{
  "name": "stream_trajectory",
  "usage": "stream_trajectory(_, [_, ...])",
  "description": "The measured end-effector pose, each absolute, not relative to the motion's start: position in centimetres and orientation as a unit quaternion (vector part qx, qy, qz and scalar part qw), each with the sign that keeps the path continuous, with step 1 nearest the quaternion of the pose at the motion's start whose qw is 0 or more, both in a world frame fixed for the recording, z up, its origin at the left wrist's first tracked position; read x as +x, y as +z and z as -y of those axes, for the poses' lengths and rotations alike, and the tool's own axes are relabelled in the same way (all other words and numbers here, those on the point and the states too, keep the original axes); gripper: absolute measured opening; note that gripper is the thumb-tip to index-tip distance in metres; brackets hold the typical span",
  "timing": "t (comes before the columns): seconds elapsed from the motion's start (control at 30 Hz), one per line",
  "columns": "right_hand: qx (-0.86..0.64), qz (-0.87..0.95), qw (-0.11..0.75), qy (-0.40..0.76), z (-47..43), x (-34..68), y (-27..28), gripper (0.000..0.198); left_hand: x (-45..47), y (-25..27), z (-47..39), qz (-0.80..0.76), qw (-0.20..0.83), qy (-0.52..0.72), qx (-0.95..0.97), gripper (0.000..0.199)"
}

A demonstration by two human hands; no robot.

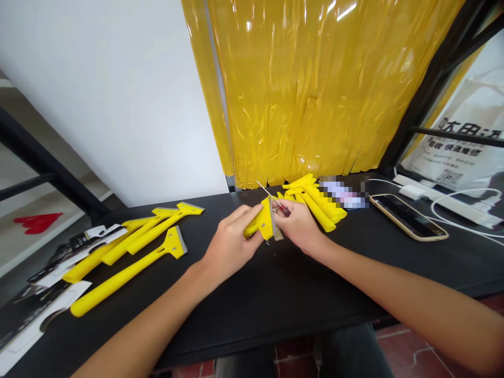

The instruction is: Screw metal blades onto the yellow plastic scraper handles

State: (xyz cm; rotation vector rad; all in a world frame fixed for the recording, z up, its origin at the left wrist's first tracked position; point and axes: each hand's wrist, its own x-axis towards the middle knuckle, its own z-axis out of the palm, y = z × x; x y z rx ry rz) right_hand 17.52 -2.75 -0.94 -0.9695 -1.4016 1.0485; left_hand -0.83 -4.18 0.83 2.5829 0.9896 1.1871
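My left hand [231, 237] is closed around a yellow scraper [268, 219], its head facing right above the black table [252, 304]. A screwdriver [282, 210] with a dark red handle is in my right hand [302, 227], its thin shaft pointing up and to the left. The right fingers are beside the scraper's head, partly hidden behind it. A flat metal blade [279, 233] shows at the head's edge; I cannot tell whether it is fastened. Tiny screw-like pieces [268, 243] appear just below the head.
Several yellow scrapers with blades [129, 272] lie on the left beside printed cards [43, 325]. Behind my right hand is a pile of yellow scraper parts [318, 210]. Farther right are a phone [409, 216], white cables and a power strip [449, 199]. A yellow plastic curtain [315, 94] hangs behind.
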Motion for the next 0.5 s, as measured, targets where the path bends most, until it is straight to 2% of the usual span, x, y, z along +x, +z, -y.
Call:
stream_trajectory(0.17, [-0.446, 0.658, 0.528, 0.299, 3.4, 17.7, -0.2, 0.006, -0.5, 1.7, 4.6, -0.380, 0.173, 0.390, 0.821, 0.041])
stream_trajectory(0.27, [-0.461, 0.691, 0.519, 0.201, 3.6, 17.7, 0.0, 0.006, -0.5, 2.1, 4.8, -0.402, 0.301, 0.386, 0.774, 0.043])
stream_trajectory(0.37, [-0.472, 0.724, 0.494, 0.092, 3.6, 17.7, -0.3, 0.006, -0.3, 2.3, 4.9, -0.393, 0.441, 0.369, 0.718, 0.030])
stream_trajectory(0.5, [-0.492, 0.750, 0.442, 0.008, 3.0, 17.9, -1.1, 0.009, -0.1, 2.2, 4.6, -0.399, 0.537, 0.367, 0.646, 0.026])
